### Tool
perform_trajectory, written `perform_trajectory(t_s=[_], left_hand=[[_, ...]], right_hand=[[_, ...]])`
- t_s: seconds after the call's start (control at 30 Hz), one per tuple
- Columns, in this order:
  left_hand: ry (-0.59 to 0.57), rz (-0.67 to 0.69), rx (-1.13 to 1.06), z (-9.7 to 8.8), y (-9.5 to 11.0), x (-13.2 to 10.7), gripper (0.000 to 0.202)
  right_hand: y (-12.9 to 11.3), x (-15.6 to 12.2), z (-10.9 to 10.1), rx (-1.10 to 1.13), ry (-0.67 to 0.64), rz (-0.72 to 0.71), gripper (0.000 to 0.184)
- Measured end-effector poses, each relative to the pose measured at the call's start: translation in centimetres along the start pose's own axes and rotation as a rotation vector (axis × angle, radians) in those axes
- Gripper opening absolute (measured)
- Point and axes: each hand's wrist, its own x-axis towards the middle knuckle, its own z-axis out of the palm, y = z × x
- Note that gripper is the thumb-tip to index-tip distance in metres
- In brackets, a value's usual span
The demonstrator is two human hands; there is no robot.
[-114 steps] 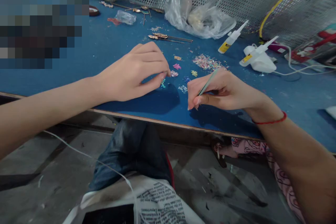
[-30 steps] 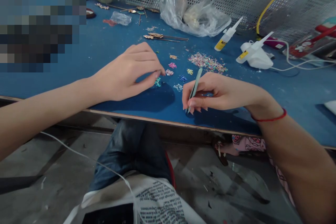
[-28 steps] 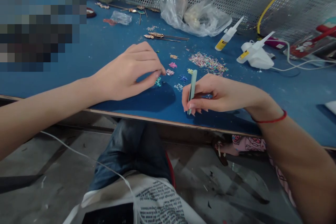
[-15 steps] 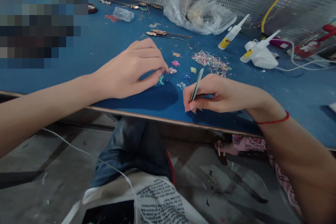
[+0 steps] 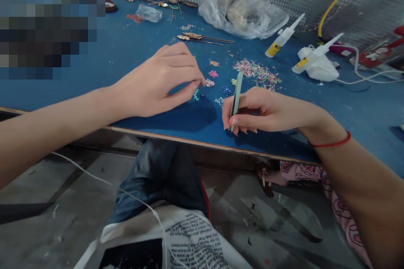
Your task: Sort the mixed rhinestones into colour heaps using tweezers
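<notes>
Both forearms are bare, the left forearm (image 5: 57,126) and the right forearm (image 5: 362,189) alike, with no sleeve on either. A thin red cord (image 5: 331,143) is knotted around the right wrist, and nothing is worn on the left hand (image 5: 158,80) or the right hand (image 5: 265,111). The fingernails (image 5: 232,121) are pale and grown slightly past the fingertips. Dark blue denim jeans (image 5: 158,180) cover the legs, with a narrow red edge (image 5: 205,204) showing along one side. Over the lap lies a newsprint-patterned cloth (image 5: 195,239) with a black panel (image 5: 131,254), and a thin white cable (image 5: 126,195) crosses it.
</notes>
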Motion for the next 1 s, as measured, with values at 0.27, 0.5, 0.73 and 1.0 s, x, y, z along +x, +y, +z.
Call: perform_trajectory(t_s=[0.27, 0.5, 0.73, 1.0], left_hand=[[0.011, -0.011, 0.002, -0.1, 0.6, 0.1, 0.037], [0.007, -0.010, -0.025, -0.1, 0.5, 0.1, 0.035], [-0.017, -0.052, -0.109, -0.1, 0.8, 0.2, 0.036], [0.012, -0.109, -0.141, 0.0, 0.9, 0.1, 0.036]], right_hand=[[-0.8, 0.0, -0.1, -0.131, -0.060, -0.064, 0.022], [-0.5, -0.3, -0.2, -0.064, -0.041, -0.066, 0.016], [-1.4, -1.3, -0.7, -0.077, 0.168, -0.063, 0.011], [-3.0, -5.5, 4.3, -0.429, 0.408, -0.020, 0.016]])
